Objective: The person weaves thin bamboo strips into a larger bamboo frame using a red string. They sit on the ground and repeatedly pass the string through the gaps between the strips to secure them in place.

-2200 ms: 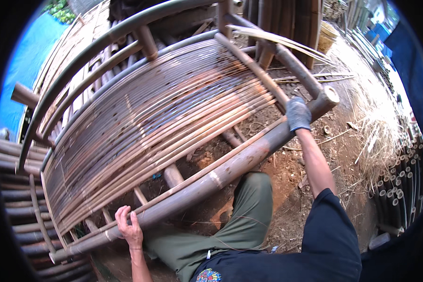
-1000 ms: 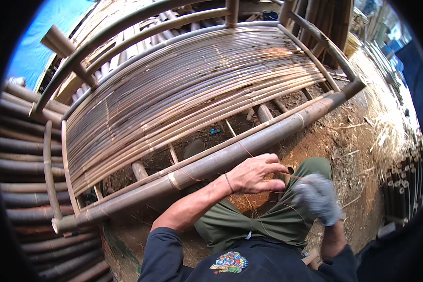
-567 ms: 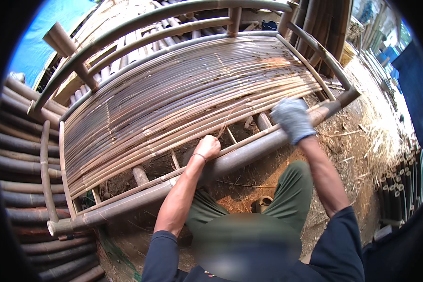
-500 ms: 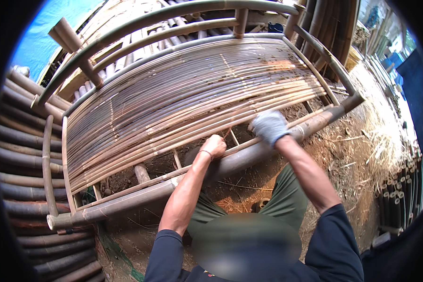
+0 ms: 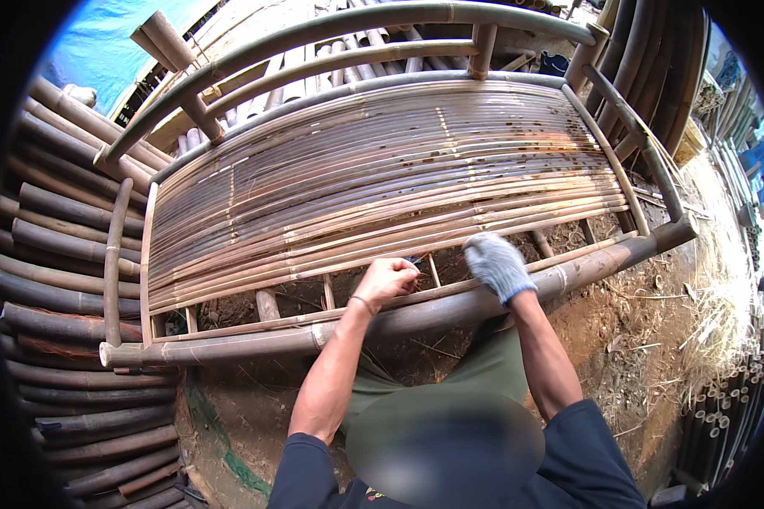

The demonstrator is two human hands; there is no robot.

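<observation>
A bamboo bench (image 5: 348, 327) lies across in front of me, its seat of thin split-bamboo slats (image 5: 373, 195) held between round poles. My bare left hand (image 5: 385, 284) is over the gap behind the thick front pole, thumb and fingers pinched together. A thin reddish strand seems to show by the fingertips, too fine to make out. To its right, my right hand (image 5: 498, 265), in a grey knitted glove, is closed above the same gap, near the front slats. Whatever it grips is hidden by the glove. Short crosspieces show in the gap between the hands.
Dark bamboo poles (image 5: 76, 314) are stacked on the left. Behind the bench lie cut bamboo pieces and a blue tarp (image 5: 102, 64). Pale shavings (image 5: 713, 288) cover ground at the right, beside bundled thin bamboo tubes (image 5: 713, 407). Armrest poles rise at both bench ends.
My view has shifted, so the bench sits farther right. The left hand's fingers have turned from a fist on the front pole to a pinch; the gloved hand stays closed over the gap.
</observation>
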